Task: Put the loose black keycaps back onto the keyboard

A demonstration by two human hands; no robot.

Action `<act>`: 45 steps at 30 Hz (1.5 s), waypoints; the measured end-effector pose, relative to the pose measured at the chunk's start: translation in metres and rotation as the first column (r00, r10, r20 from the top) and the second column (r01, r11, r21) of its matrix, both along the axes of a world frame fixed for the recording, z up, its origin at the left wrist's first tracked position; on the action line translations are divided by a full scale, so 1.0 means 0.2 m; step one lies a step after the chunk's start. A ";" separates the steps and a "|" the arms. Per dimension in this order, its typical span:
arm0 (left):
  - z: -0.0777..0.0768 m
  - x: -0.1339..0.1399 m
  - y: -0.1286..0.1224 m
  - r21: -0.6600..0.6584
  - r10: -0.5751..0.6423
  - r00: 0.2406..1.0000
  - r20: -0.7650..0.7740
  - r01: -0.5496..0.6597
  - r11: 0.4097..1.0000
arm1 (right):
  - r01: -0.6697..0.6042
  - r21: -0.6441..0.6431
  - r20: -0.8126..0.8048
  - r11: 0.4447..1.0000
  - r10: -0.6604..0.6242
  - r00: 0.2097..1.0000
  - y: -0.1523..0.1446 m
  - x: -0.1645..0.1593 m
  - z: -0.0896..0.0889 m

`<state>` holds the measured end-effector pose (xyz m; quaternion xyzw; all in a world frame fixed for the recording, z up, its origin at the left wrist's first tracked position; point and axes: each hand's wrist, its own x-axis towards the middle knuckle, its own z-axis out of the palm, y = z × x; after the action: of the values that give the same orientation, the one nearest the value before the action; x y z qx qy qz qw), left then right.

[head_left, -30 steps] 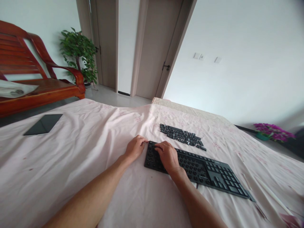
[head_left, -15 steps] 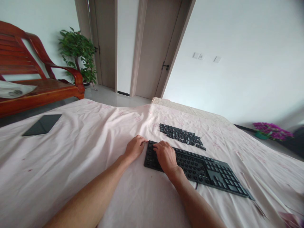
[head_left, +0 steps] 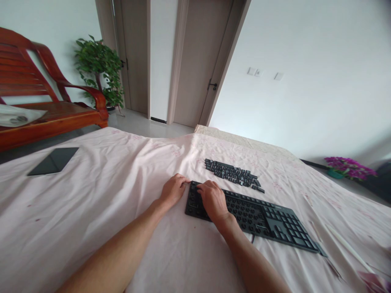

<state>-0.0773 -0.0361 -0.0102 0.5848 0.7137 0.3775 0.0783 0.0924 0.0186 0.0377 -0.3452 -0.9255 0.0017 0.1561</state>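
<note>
A black keyboard lies on the pink cloth, its left and middle part stripped of keycaps, while the keys on its right part are in place. My left hand is closed, its fingertips on the keyboard's upper left corner. Over the left part of the keyboard, my right hand has its fingers pressed together at the upper left keys; the fingertips are partly hidden, so what they hold cannot be made out. Loose black keycaps are laid out in rows just behind the keyboard.
A dark tablet rests on the wrinkled pink cloth at left. Thin tools, including a pale stick and a slim pointed tool, lie to the right. Beyond are a wooden bench, a leafy plant and purple flowers.
</note>
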 end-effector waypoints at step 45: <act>0.01 0.01 -0.01 -0.009 -0.003 1.000 0.000 0.003 1.000 | 0.012 -0.022 0.059 1.000 -0.010 0.998 -0.08 0.02 0.03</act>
<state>-0.0762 -0.0380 -0.0082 0.5854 0.7146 0.3743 0.0813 0.0966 0.0036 0.0428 -0.3519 -0.9276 0.0013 0.1250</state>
